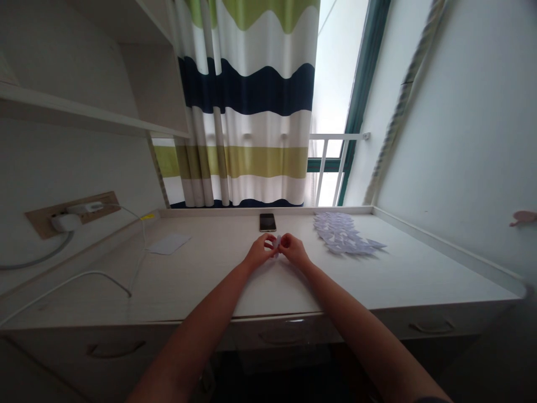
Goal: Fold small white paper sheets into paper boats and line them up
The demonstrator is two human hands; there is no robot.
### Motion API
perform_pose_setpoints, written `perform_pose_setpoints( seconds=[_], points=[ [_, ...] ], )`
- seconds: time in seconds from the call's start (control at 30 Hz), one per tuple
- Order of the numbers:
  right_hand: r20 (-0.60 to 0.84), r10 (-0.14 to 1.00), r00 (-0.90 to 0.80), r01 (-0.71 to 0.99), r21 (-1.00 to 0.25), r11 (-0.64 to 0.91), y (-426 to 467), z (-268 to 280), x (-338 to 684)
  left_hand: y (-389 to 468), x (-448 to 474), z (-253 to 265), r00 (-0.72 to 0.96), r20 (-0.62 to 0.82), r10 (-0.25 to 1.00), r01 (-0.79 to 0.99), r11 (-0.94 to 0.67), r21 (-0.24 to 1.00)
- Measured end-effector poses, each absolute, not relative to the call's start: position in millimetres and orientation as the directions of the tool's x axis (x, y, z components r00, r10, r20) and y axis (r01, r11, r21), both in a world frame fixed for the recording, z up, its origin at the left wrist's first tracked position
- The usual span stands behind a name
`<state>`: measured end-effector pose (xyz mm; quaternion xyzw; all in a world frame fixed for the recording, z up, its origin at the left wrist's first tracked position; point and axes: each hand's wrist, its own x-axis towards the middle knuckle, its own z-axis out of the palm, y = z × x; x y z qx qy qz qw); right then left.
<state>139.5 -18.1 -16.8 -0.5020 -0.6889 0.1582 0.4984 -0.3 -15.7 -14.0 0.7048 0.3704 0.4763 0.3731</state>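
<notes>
Between my two hands, just above the desk, is a small piece of folded white paper. My left hand pinches it from the left side, thumb and fingers curled. From the right, the closed fingers of my right hand grip the same paper. Fingers cover part of it, so its exact shape is hard to make out. To the right of my hands lies a spread of several folded paper pieces, pointed and overlapping. Some flat white paper rests on the desk at the left.
A dark phone lies beyond my hands near the back edge of the white desk. White cables run across the left side from a wall socket. A striped curtain hangs behind the desk, and drawers sit below.
</notes>
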Motion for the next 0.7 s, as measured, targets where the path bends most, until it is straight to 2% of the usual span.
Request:
perform_pose_setpoints(
  seconds=[0.17,0.37,0.7],
  points=[
    [0.578,0.815,0.036,0.605,-0.662,0.443,-21.2,-12.6,139.7,-17.3,2.5,-12.6,0.265,0.384,0.884,0.066,-0.414,0.908],
    [0.543,0.84,-0.021,0.534,-0.704,0.468,-20.5,-15.0,139.3,-18.3,0.8,-10.2,0.298,0.328,0.897,-0.039,-0.331,0.943],
    [0.572,0.818,-0.06,0.533,-0.675,0.511,-20.3,-16.5,138.9,-9.6,0.8,-17.6,0.23,0.337,0.913,0.005,-0.348,0.938]
  ],
)
